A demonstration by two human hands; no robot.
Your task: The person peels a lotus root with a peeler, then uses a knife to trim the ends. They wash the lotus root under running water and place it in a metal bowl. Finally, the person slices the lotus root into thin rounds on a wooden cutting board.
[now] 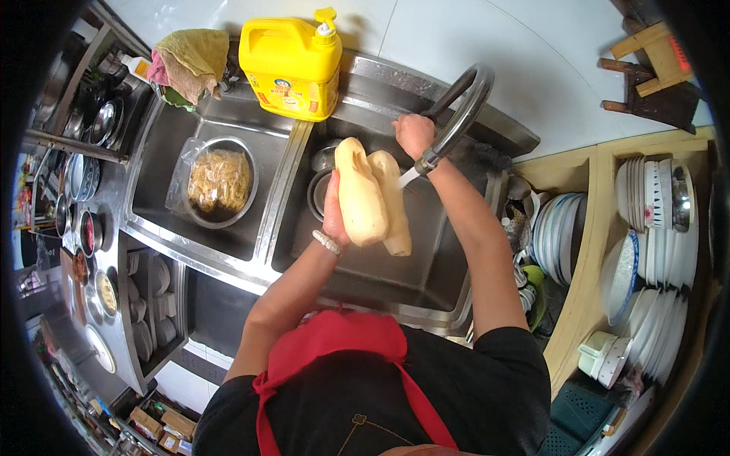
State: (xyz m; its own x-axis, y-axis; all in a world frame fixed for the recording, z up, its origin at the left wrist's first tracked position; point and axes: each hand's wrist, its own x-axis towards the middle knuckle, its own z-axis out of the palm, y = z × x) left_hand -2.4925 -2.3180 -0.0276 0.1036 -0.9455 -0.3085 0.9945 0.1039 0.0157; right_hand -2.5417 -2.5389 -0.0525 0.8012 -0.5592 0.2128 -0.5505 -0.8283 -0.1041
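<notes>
Two peeled, pale-yellow elongated vegetables (363,196) lie side by side in my left hand (332,211), above the right basin of a stainless-steel sink (365,273). The nearer one has dents near its upper end. Water (407,178) runs from the curved metal faucet (469,111) beside the second vegetable. My right hand (414,135) is curled at the base of the faucet; the part under its fingers is hidden. Behind the vegetables, a metal bowl (319,194) sits partly covered in the basin.
In the left basin, a metal bowl (251,196) holds a plastic bag of yellowish food (219,179). A yellow pump jug (291,68) stands at the sink's back edge, beside draped cloths (191,60). Stacked plates (559,236) fill wooden shelving (576,308) on the right.
</notes>
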